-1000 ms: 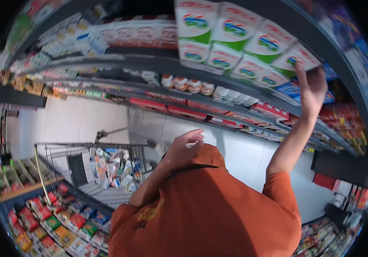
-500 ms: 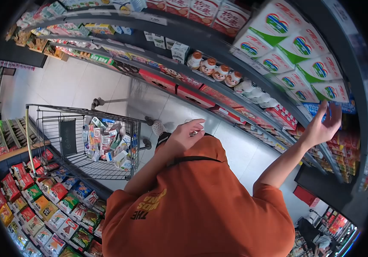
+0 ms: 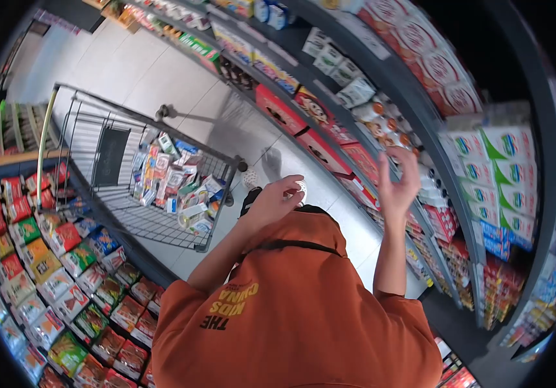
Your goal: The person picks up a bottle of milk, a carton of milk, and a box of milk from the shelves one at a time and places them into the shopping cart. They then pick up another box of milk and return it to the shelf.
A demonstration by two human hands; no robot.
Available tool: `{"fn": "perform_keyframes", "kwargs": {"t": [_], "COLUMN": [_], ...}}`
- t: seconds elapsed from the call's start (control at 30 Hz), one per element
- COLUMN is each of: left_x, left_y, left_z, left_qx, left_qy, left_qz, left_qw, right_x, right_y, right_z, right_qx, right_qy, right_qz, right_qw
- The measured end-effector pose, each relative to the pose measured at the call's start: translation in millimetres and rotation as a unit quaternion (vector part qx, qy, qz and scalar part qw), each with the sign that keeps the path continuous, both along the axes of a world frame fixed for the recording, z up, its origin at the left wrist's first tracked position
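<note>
My right hand [image 3: 399, 181] is raised before the shelves, thumb and fingers apart, with nothing in it. Behind its fingertips stands a row of small bottles [image 3: 370, 111] with orange caps. White bottles [image 3: 430, 184] show just right of that hand. In front of my waist hovers my left hand [image 3: 278, 202], its fingers loosely bent and apart, holding nothing that I can see. Below it, partly covered, is a white shoe [image 3: 301, 189]. White-and-green carton packs [image 3: 514, 171] are stacked on the upper shelf, to the right of my right hand.
A wire shopping cart [image 3: 152, 123] stands to the left on the tiled floor, with a pile of mixed packages [image 3: 174, 178] inside. Bagged snacks [image 3: 64, 284] fill a sloped display at lower left. Red boxes [image 3: 320, 150] line a lower shelf.
My right hand has drawn back from the white-and-green packs, moving left to before the bottles. The view has turned, so the shelves and cart appear shifted. My left hand stays near my waist.
</note>
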State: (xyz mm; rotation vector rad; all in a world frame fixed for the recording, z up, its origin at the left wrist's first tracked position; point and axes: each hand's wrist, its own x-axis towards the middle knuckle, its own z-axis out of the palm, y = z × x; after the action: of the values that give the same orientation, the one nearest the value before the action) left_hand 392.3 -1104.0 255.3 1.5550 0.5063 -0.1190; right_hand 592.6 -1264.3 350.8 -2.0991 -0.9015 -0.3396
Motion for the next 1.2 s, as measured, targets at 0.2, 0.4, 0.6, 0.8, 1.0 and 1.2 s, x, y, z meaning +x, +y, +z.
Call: {"fn": "perform_keyframes", "kwargs": {"t": [0.2, 0.4, 0.6, 0.8, 1.0, 1.2], "left_x": [-66.2, -154.8, -227.1, -211.9, -183.9, -188.8], "left_y": [44.5, 71.3, 120.7, 165.3, 172.8, 179.9], "left_z": [-49.4, -135.9, -253.6, -317.4, -360.4, -347.4], "left_qx": [0.074, 0.178, -0.097, -0.299, -0.161, 0.005], "left_qy": [0.035, 0.164, 0.276, 0.127, 0.286, 0.432], "left_qz": [0.118, 0.212, 0.489, 0.583, 0.597, 0.409], "left_qw": [0.99, 0.947, 0.821, 0.744, 0.732, 0.803], "right_x": [-47.4, -77.1, -96.0, -106.7, -114.5, -125.6], "right_y": [89.6, 134.5, 162.3, 160.6, 144.3, 132.1], "right_z": [-25.4, -44.8, -47.9, -49.6, -43.1, -44.0], "right_qx": [-0.085, -0.155, -0.19, -0.235, -0.247, -0.248], "right_qy": [0.106, 0.145, 0.17, 0.144, 0.162, 0.181], "right_qz": [0.153, 0.214, 0.234, 0.218, 0.163, 0.14], "right_qw": [0.979, 0.954, 0.938, 0.936, 0.941, 0.941]}}
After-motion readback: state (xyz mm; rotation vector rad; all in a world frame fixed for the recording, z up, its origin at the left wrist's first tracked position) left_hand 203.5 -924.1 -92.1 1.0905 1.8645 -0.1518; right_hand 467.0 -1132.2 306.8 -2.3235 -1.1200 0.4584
